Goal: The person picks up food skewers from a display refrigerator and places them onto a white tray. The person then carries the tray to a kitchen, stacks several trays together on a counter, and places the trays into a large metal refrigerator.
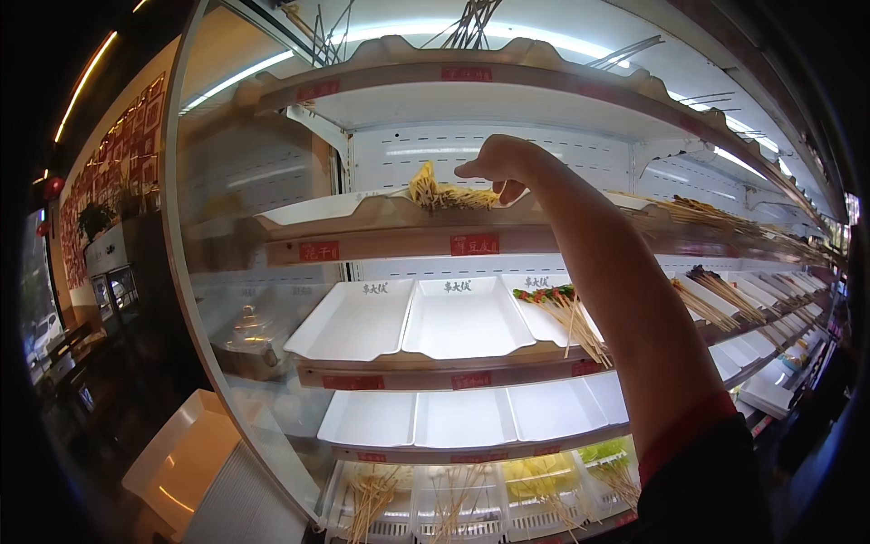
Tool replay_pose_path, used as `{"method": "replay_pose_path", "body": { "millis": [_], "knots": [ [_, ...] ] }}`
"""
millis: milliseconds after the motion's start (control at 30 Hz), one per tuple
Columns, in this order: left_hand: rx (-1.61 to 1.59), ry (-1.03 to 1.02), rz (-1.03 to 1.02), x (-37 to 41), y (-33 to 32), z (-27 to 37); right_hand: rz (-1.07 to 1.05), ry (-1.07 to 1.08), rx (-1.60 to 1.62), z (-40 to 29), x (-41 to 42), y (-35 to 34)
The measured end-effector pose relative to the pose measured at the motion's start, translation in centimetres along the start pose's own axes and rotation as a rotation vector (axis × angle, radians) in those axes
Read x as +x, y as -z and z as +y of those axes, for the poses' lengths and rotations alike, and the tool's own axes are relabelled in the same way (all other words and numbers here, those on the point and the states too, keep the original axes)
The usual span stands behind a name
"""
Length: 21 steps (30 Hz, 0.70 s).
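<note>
My right hand [506, 166] reaches up to the second shelf of an open display cooler, its index finger extended to the left. Just below and left of it lies a bunch of yellowish skewered food [452, 194], on or behind the shelf's front edge. The lower fingers are curled by the bunch's right end, near a thin stick; whether they grip it is unclear. My left hand is out of view. One shelf down, skewers with red and green food [547, 296] rest in a white tray, their bamboo sticks hanging over its front edge.
White trays [465, 323] line the middle shelves. Bundles of skewers [707, 211] lie to the right. Clear bins [455, 503] with skewers stand at the bottom. The upper shelf [530, 68] spans above my hand. A glass side panel [251, 272] and stacked trays [183, 455] are at left.
</note>
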<state>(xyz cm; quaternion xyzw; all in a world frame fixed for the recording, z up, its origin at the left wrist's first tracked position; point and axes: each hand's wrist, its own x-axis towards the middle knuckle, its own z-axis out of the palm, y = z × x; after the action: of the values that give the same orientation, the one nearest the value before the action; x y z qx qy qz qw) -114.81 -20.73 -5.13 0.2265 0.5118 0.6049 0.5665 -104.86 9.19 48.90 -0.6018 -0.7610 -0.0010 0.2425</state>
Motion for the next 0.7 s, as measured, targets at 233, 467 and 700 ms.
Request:
{"method": "replay_pose_path", "body": {
  "millis": [233, 467, 700],
  "knots": [
    [0.012, -0.004, -0.022, 0.2, -1.1, 0.6, 0.133, 0.708, 0.114, -1.2, -0.1, -2.2],
    [-0.022, 0.015, -0.014, -0.2, -0.8, 0.9, -0.055, 0.362, -0.126, -0.4, -0.5, -2.9],
    [-0.228, 0.1, -0.038, -0.7, -0.1, 2.0, 0.029, 0.487, -0.164, -2.3, -1.4, -3.8]
  ]
}}
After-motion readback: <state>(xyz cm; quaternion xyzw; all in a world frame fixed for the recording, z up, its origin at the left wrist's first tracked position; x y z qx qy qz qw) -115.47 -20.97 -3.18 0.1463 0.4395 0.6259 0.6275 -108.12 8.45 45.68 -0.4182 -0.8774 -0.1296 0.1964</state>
